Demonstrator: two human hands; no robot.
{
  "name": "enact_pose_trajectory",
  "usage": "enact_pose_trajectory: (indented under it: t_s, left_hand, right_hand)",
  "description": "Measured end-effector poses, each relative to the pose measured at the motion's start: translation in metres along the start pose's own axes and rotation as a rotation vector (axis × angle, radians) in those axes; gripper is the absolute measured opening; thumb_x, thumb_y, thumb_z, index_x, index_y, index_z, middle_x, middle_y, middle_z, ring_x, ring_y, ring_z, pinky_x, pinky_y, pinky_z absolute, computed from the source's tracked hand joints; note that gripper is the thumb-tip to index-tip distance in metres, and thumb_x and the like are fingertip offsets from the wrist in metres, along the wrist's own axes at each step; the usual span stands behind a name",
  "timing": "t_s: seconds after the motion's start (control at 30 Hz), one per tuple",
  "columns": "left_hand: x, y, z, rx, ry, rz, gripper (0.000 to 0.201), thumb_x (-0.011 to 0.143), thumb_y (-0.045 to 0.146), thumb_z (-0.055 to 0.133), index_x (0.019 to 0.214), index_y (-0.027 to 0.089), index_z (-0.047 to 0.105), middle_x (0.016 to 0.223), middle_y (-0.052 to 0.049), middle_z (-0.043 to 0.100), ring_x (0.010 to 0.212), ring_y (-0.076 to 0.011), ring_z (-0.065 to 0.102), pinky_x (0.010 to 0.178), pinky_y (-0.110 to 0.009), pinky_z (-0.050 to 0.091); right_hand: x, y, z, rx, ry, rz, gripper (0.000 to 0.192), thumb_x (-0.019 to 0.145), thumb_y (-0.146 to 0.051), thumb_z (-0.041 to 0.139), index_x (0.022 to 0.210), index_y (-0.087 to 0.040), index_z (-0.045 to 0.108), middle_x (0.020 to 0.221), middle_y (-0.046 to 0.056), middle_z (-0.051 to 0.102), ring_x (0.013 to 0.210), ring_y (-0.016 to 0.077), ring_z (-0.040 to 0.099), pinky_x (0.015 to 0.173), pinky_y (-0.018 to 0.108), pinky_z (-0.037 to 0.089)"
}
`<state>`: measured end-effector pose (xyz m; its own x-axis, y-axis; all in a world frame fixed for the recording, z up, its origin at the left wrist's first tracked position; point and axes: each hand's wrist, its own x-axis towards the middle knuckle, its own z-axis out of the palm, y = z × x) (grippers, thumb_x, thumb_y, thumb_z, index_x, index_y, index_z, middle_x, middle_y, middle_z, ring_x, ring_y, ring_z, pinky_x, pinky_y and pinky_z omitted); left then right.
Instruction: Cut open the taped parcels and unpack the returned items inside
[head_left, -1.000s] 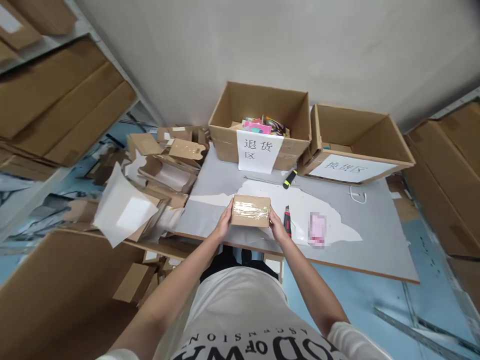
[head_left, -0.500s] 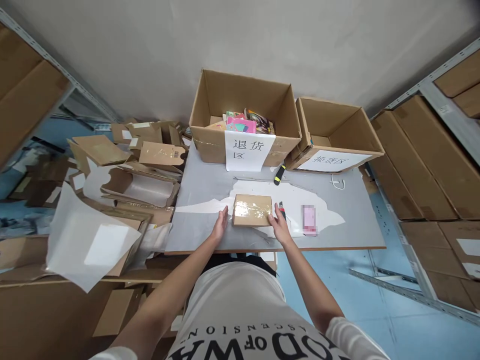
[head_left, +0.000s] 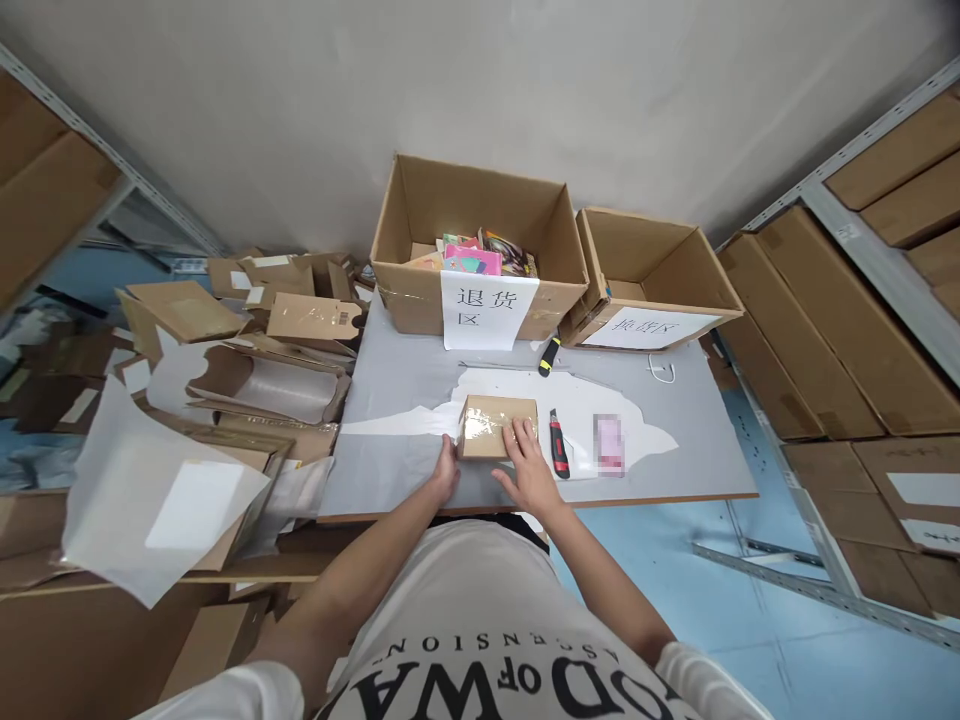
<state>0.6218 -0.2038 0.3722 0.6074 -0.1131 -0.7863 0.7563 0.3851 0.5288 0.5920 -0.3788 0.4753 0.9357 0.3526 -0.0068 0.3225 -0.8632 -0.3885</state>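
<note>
A small taped cardboard box (head_left: 484, 418) lies on the grey table in front of me. My left hand (head_left: 447, 472) is against its lower left side, fingers closed in along that edge and partly hidden. Across the right part of the box top rests my right hand (head_left: 531, 472), open, with its fingers flat and the thumb apart. Just right of that hand lies a red and black utility knife (head_left: 559, 446). A pink item (head_left: 610, 444), blurred out, is farther right on torn white paper (head_left: 645, 425). Behind them is a yellow and black cutter (head_left: 550, 356).
At the back of the table (head_left: 705, 440) stand a large cardboard box (head_left: 409, 305) with colourful books inside and a smaller open carton (head_left: 645, 232), both with paper signs. Opened cardboard packaging (head_left: 262, 385) is heaped at left. Shelves of cartons (head_left: 847, 345) rise at right.
My right hand has moved from the box's right edge onto its top. The left hand has come in against the box's left side. The view has shifted slightly.
</note>
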Motion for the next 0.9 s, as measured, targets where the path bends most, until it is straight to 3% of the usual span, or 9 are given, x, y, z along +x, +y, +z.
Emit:
enact_pose_trajectory:
  t_s: [0.1,0.23,0.33,0.43,0.53,0.7,0.9]
  left_hand:
    - [0.002,0.0,0.002,-0.014,0.084,-0.011,0.079,0.087,0.071,0.009,0.141,0.022,0.039,0.155,-0.004,0.025,0.145,-0.0235,0.014,0.118,-0.045,0.002]
    - [0.007,0.004,-0.002,-0.05,0.084,-0.04,0.08,0.086,0.072,0.011,0.123,0.017,0.055,0.145,-0.012,0.044,0.139,-0.0247,0.032,0.117,-0.043,0.009]
    - [0.004,0.006,-0.006,-0.105,0.094,-0.006,0.076,0.086,0.073,0.014,0.106,0.017,0.061,0.131,-0.013,0.057,0.13,-0.0249,0.045,0.112,-0.041,0.025]
    - [-0.007,0.009,-0.011,-0.168,0.131,0.131,0.069,0.087,0.071,0.019,0.1,0.019,0.061,0.122,-0.011,0.062,0.119,-0.0229,0.055,0.098,-0.036,0.042]
    - [-0.021,0.015,-0.017,-0.218,0.142,0.375,0.065,0.086,0.073,0.023,0.103,0.021,0.059,0.119,-0.009,0.062,0.109,-0.0211,0.06,0.085,-0.031,0.048]
    - [-0.042,0.02,-0.024,-0.105,0.151,0.65,0.061,0.079,0.073,0.043,0.108,0.022,0.056,0.115,-0.009,0.064,0.103,-0.0213,0.062,0.082,-0.032,0.048]
    - [-0.046,0.004,-0.03,0.11,0.183,0.772,0.064,0.076,0.073,0.049,0.11,0.019,0.058,0.119,-0.012,0.062,0.113,-0.0245,0.057,0.093,-0.037,0.045]
  right_hand:
    - [-0.007,0.014,0.002,0.017,0.04,-0.042,0.083,0.087,-0.048,0.053,0.153,-0.021,0.009,0.159,0.011,0.009,0.145,0.0346,0.005,0.112,0.055,0.027]
    - [-0.015,0.033,-0.001,0.062,0.082,-0.047,0.087,0.085,-0.053,0.054,0.153,-0.021,0.01,0.159,0.011,0.01,0.145,0.0344,0.005,0.113,0.055,0.025]
    - [-0.018,0.047,-0.006,0.111,0.093,-0.015,0.087,0.084,-0.057,0.053,0.152,-0.024,0.011,0.158,0.011,0.014,0.145,0.0358,0.007,0.111,0.06,0.021]
    - [-0.016,0.059,-0.011,0.208,0.119,0.008,0.086,0.082,-0.061,0.051,0.152,-0.026,0.013,0.158,0.011,0.017,0.145,0.0365,0.009,0.11,0.066,0.013]
    - [-0.009,0.068,-0.011,0.405,0.173,0.008,0.081,0.084,-0.063,0.047,0.15,-0.025,0.019,0.157,0.012,0.02,0.145,0.0326,0.014,0.112,0.062,0.009]
    - [0.0,0.08,0.01,0.852,0.234,0.141,0.072,0.084,-0.068,0.042,0.14,-0.023,0.037,0.151,0.012,0.034,0.14,0.0252,0.029,0.113,0.046,0.025]
    - [-0.005,0.091,0.046,1.2,0.107,0.479,0.056,0.079,-0.07,0.047,0.114,-0.027,0.053,0.125,0.008,0.057,0.118,0.0227,0.052,0.094,0.038,0.044]
